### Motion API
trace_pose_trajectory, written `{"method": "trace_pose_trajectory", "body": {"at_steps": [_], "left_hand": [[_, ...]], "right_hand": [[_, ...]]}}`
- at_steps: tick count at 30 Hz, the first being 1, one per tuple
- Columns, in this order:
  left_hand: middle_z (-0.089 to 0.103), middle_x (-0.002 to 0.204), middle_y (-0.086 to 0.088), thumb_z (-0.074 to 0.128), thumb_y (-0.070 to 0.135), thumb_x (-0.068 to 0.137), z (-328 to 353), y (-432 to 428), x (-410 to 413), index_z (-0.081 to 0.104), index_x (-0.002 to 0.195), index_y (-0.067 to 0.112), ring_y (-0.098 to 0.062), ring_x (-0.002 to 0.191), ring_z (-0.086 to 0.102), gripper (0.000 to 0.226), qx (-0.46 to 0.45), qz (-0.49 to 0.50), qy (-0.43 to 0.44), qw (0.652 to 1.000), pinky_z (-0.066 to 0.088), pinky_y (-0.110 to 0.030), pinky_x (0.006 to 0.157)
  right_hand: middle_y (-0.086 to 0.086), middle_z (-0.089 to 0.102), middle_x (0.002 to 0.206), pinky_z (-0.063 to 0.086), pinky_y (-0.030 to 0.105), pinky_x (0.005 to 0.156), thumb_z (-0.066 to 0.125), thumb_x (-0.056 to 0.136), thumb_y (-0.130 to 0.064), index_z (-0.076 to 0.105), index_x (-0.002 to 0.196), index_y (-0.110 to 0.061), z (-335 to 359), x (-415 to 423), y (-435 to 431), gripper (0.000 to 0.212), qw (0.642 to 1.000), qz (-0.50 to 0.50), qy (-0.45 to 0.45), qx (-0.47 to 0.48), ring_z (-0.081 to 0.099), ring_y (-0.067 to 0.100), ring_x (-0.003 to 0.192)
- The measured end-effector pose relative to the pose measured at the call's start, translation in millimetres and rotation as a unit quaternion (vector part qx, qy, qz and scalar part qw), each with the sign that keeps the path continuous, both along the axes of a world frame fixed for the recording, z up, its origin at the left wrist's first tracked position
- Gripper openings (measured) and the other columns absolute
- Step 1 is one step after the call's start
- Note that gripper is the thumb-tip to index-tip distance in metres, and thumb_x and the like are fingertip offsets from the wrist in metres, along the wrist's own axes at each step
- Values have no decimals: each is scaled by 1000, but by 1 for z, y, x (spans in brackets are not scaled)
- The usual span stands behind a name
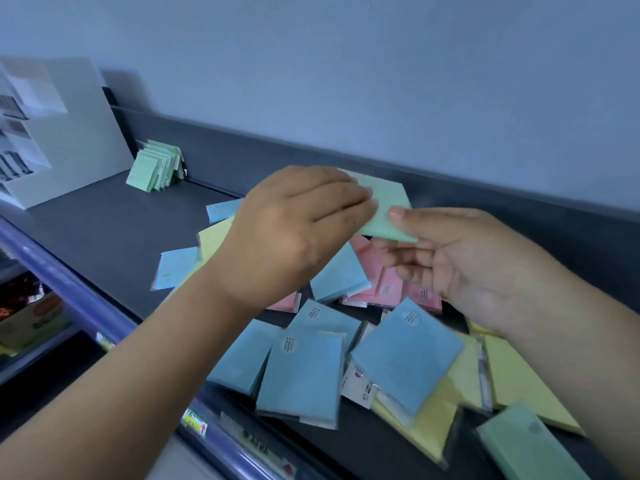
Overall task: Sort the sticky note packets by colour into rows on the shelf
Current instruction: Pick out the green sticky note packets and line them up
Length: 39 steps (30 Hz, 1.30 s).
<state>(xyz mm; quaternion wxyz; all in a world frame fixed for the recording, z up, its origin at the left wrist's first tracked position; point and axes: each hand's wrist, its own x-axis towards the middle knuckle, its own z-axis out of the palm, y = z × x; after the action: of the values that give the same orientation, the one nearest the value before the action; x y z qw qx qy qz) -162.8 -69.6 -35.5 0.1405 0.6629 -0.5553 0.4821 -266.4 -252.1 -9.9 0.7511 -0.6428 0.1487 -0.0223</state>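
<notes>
A green sticky note packet [389,209] hangs in the air above the pile. My right hand [474,265] pinches its near edge between thumb and fingers. My left hand [294,233] grips its left side, fingers lying over the top. Below the hands, loose packets are heaped on the dark shelf [114,233]: blue packets [405,355], pink packets [388,289], yellow packets [519,379] and one more green packet [526,445] at the lower right. A row of green packets [156,166] stands upright at the shelf's far left corner.
A white divider panel [69,133] closes the shelf's left end. A dark back rail [346,157] runs along the wall. The shelf's front edge is a purple price strip [214,431] with labels. Lower shelves with boxed goods [31,320] show at the left.
</notes>
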Motion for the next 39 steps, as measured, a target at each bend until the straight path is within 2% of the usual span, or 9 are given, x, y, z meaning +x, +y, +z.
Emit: {"method": "trace_pose_trajectory", "body": {"at_steps": [3, 5, 9, 12, 16, 19, 26, 32, 39], "left_hand": [[73, 116, -10, 68, 3, 92, -8, 8, -6, 77, 107, 2, -37, 109, 65, 17, -20, 33, 76, 996, 51, -45, 93], [72, 119, -3, 71, 3, 88, -10, 13, -18, 78, 106, 9, -26, 109, 64, 20, -82, 48, 209, 973, 50, -37, 95], [73, 103, 13, 69, 19, 92, -1, 17, -43, 75, 104, 28, -6, 94, 68, 16, -210, -19, 565, 798, 56, -32, 84], [72, 89, 14, 74, 28, 90, 6, 26, -37, 71, 106, 32, -4, 77, 67, 16, -265, -29, 618, 740, 51, -20, 65], [76, 106, 6, 76, 16, 89, 8, 58, -15, 71, 111, 20, -21, 93, 73, 22, -357, -96, 648, 667, 60, -35, 79], [77, 101, -2, 74, 16, 91, 7, 88, 0, 73, 112, 15, -22, 88, 71, 21, -356, -148, 688, 615, 59, -37, 79], [76, 95, -18, 67, 11, 95, 10, 154, 36, 74, 103, 3, -24, 81, 71, 13, -280, -204, 716, 607, 59, -36, 78], [75, 99, -19, 70, 16, 93, 6, 171, 65, 76, 102, 8, -29, 88, 70, 13, -243, -200, 731, 605, 58, -48, 87], [77, 95, -12, 68, 14, 94, 5, 163, 94, 76, 98, 10, -22, 81, 72, 11, -262, -214, 725, 599, 59, -34, 74]], "right_hand": [[17, 77, 82, 56, 22, 52, 72, 88, -10, 73, 101, -1, -5, 5, 2, 16, 999, -22, -22, 39, 70, 17, 60], [15, 79, 85, 57, 24, 57, 75, 88, -10, 74, 98, -6, -9, 6, 4, 11, 997, -61, -53, 2, 72, 17, 63], [6, 80, 83, 61, 26, 66, 76, 89, -11, 79, 89, -13, -11, 2, 23, 3, 983, -116, -105, -95, 76, 17, 68], [9, 81, 89, 63, 31, 74, 78, 86, -9, 78, 91, -11, -9, 4, 45, 5, 991, -101, -83, -5, 77, 27, 77], [9, 81, 94, 61, 25, 70, 76, 84, -10, 78, 96, -9, -8, 13, 76, 11, 994, -72, -83, 7, 77, 26, 77], [12, 80, 99, 60, 24, 68, 77, 78, -14, 77, 104, -5, -7, 19, 104, 28, 995, -43, -91, 3, 77, 25, 79], [7, 81, 99, 60, 32, 75, 74, 90, -11, 77, 106, -8, -13, 44, 177, 16, 995, -79, -53, -28, 78, 28, 88], [-2, 81, 93, 54, 30, 64, 73, 93, -19, 79, 96, -19, -19, 65, 200, 6, 980, -166, -68, -89, 74, 17, 80], [8, 79, 92, 56, 29, 65, 76, 89, -22, 78, 96, -21, -11, 97, 188, 7, 975, -153, -71, -146, 72, 22, 75]]}}
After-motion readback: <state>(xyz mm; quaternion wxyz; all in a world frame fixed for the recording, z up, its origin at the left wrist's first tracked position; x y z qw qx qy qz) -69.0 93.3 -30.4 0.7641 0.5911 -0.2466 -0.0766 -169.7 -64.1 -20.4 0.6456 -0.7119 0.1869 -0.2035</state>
